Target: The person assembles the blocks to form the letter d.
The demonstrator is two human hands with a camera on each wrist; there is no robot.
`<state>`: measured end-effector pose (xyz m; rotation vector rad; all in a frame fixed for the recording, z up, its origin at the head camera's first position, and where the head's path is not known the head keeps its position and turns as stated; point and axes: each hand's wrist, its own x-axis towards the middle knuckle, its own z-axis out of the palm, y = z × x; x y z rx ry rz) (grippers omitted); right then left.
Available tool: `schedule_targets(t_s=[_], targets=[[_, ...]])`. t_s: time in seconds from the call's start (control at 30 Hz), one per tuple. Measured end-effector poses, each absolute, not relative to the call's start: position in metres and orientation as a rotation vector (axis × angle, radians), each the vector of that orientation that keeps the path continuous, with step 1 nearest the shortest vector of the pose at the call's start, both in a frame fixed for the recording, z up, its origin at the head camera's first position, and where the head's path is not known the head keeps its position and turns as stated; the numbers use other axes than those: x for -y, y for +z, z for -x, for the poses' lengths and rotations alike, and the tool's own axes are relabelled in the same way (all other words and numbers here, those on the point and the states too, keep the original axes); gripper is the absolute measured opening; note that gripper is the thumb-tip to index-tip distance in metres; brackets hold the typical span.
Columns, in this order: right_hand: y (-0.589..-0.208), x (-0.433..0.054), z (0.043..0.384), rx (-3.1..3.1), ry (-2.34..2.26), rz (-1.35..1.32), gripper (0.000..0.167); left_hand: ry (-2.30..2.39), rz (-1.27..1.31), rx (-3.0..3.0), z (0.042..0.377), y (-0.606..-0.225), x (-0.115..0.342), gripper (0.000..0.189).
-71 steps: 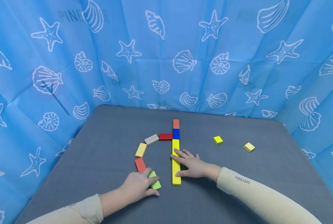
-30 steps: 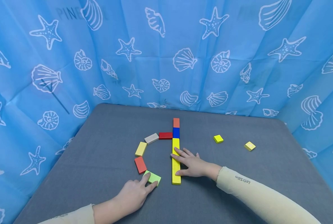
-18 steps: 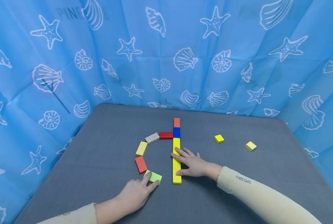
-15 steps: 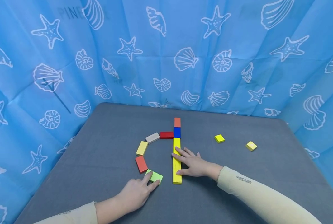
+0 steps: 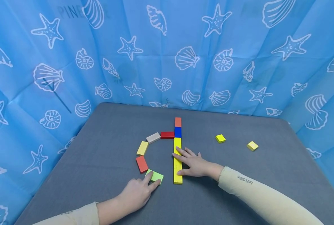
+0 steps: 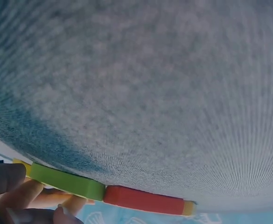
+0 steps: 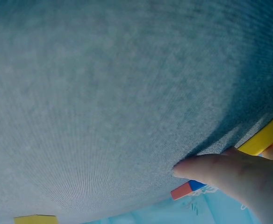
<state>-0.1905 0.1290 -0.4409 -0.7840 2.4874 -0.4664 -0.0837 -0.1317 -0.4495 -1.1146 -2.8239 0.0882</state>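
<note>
My left hand (image 5: 135, 194) rests two extended fingertips on a light green block (image 5: 157, 177), one near each end. In the left wrist view the green block (image 6: 67, 182) meets the end of an orange-red block (image 6: 143, 199). My right hand (image 5: 195, 165) lies with spread fingers across a long yellow strip of blocks (image 5: 177, 179), thumb at its right edge. A blue block (image 5: 178, 132) and an orange block (image 5: 178, 122) continue that line away from me. From the blue block a curve runs left: dark red block (image 5: 167, 135), grey-white block (image 5: 153, 137), pale yellow block (image 5: 142, 148), orange-red block (image 5: 142, 164).
Two small yellow blocks lie apart on the right: a bright one (image 5: 220, 138) and a paler one (image 5: 252, 146). Grey cloth (image 5: 105, 150) covers the table. A blue curtain (image 5: 161, 62) with white shells and starfish surrounds its back and sides.
The green block has swung from a steep slant to a flatter one, its far end at the orange-red block. My left thumb no longer shows beside it. My right hand stays put.
</note>
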Motion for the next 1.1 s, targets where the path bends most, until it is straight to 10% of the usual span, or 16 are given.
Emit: schedule_targets(t_s=[1.1], targets=[[-0.4399,-0.1292,0.1903,-2.48,-0.458,0.771,0.074,0.047,1.016,2.996,0.083,-0.4461,0.1244,0.039]])
